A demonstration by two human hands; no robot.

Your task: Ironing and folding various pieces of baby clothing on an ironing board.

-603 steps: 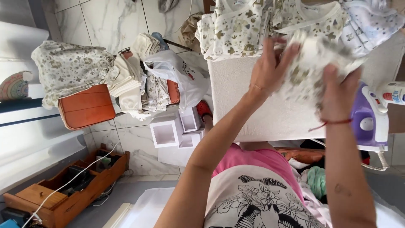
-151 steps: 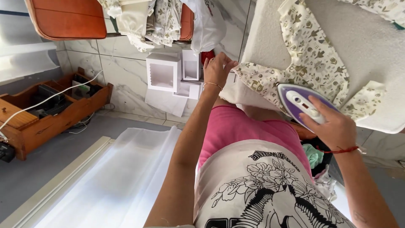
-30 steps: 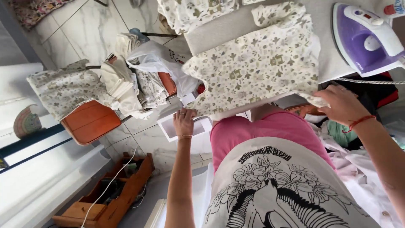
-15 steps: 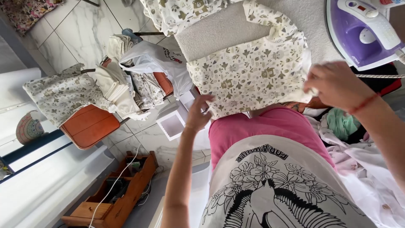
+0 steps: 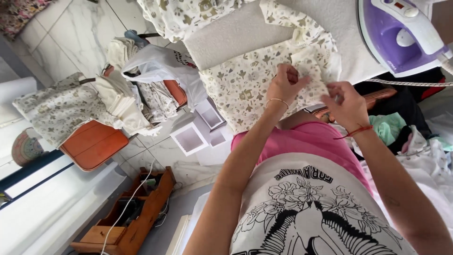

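A cream cloth with a small leaf print (image 5: pixel 245 87) lies on the white ironing board (image 5: pixel 236 33) and hangs over its near edge. My left hand (image 5: pixel 284 84) pinches the cloth near the board's edge, fingers closed on a fold. My right hand (image 5: pixel 347 101), with a red string at the wrist, grips the same cloth's edge a little to the right. A purple and white iron (image 5: pixel 398 35) rests on the board to the upper right, apart from both hands.
More printed cloth (image 5: pixel 188 14) is piled at the board's far side. An orange chair (image 5: pixel 94 144) at the left holds folded cloths (image 5: pixel 122 101) and a white plastic bag (image 5: pixel 160 66). A wooden crate (image 5: pixel 132 217) with a cable sits on the floor. Clothes (image 5: pixel 415 137) lie at the right.
My left hand rose from below the board and took hold of the cloth's edge. My right hand moved left, close to it, onto the same cloth.
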